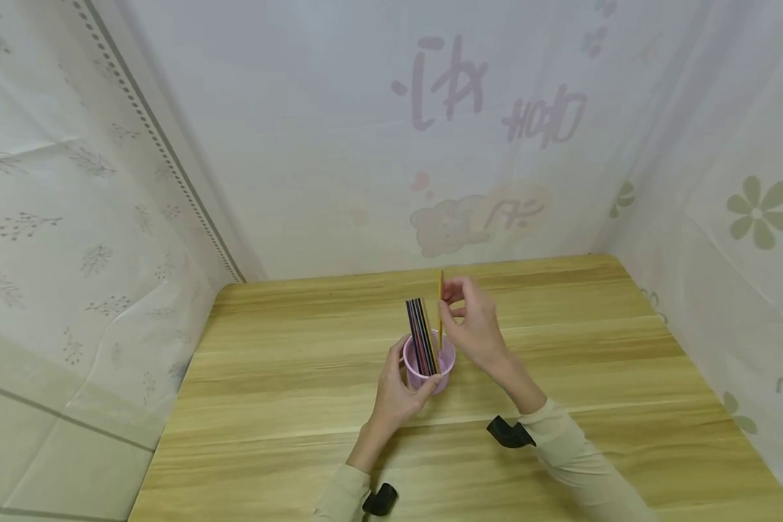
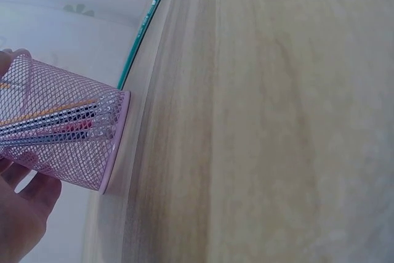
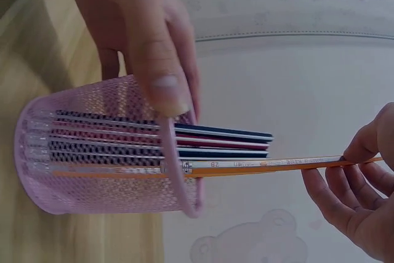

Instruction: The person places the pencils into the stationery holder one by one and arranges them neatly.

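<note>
My left hand (image 1: 394, 395) grips a pink mesh pencil cup (image 2: 64, 84) near its rim, thumb on the near side. A bundle of dark pencils (image 1: 417, 326), with red and yellow among them, leans inside the cup. Between thumb and fingertips, my right hand (image 1: 475, 322) pinches a yellow pencil (image 1: 440, 286) near its upper end. The yellow pencil stands almost upright beside the bundle. Its metal-banded lower end is at the cup's rim in the right wrist view.
The cup is over a wood-grain table (image 1: 274, 391), around the middle. A thin green rod with white lettering (image 2: 144, 26) shows beyond the cup in the left wrist view. Printed curtains (image 1: 313, 145) hang behind the table and at both sides.
</note>
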